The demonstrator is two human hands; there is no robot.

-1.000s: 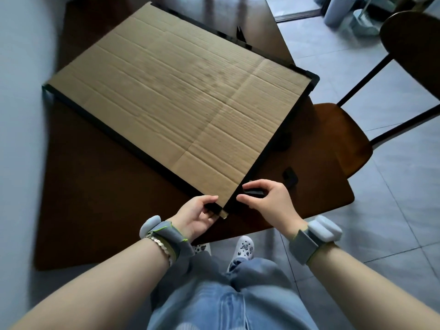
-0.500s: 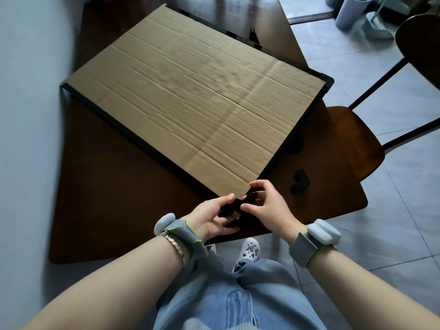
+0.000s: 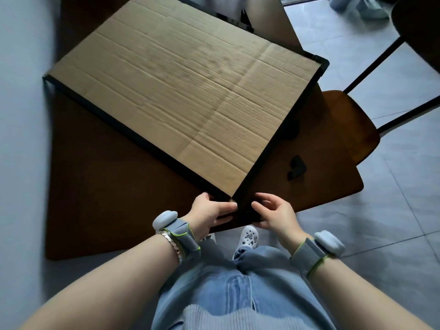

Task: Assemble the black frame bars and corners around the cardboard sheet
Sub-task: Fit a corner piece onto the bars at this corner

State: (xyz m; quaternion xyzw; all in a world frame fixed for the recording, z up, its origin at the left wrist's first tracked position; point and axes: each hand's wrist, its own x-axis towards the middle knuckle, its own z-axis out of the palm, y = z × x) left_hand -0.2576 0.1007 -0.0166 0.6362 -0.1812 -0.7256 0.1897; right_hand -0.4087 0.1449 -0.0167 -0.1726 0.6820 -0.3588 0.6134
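Since half a second ago the hands have drawn apart from one tight cluster and now sit either side of the near tip of the cardboard sheet (image 3: 181, 91). The black corner piece (image 3: 247, 214) they were pinching together now lies against that tip.

The step in hand looks like capping this near corner, where the near-left bar (image 3: 133, 138) and the near-right bar (image 3: 279, 134) meet. The left hand (image 3: 209, 213) pinches the end of the near-left bar, thumb on top and fingers curled beneath. The right hand (image 3: 276, 216) curls its fingers round the corner piece, forefinger reaching towards the joint. Whether the piece is fully seated I cannot tell; it is dark there and partly hidden.

Next, I judge, both bar ends must be kept lined up while the piece is pushed home squarely, so neither bar slips off the sheet.

The sheet lies flat and skewed on the worktop (image 3: 119, 198), its near tip between the hands. A spare corner (image 3: 296, 168) lies loose on the worktop near the right hand, and a chair (image 3: 350, 125) stands beyond it.
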